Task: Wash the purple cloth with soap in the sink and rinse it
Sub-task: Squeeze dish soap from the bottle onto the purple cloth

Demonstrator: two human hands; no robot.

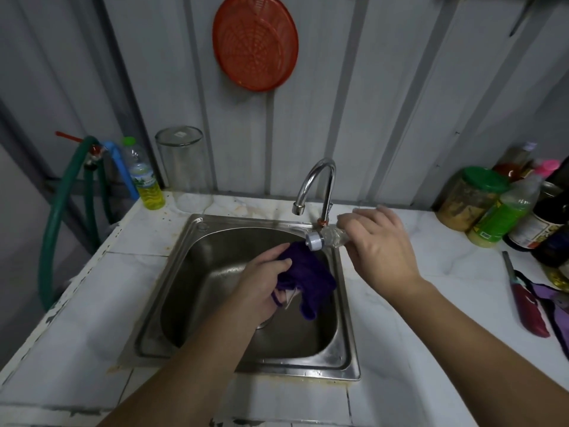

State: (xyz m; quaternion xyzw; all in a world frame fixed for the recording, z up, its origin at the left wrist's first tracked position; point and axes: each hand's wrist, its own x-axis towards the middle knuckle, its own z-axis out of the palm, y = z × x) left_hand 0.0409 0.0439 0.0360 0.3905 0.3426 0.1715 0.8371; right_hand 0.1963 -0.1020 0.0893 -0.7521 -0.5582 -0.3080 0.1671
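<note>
My left hand (261, 285) grips the crumpled purple cloth (308, 272) low inside the steel sink (191, 241). Tipped on its side in my right hand (378, 241) is a small clear soap bottle (331, 237), its white cap pointing down-left just above the cloth. The chrome tap (317, 183) curves over the sink's back rim; no water shows under its spout.
White tiled counter (400, 349) surrounds the sink. A bottle of yellow liquid (146, 183) and a glass jar (183, 167) stand at back left beside a green hose (58, 217). Jars and sauce bottles (505, 208) crowd the right; a red lighter (526, 300) lies there. An orange strainer (255, 41) hangs on the wall.
</note>
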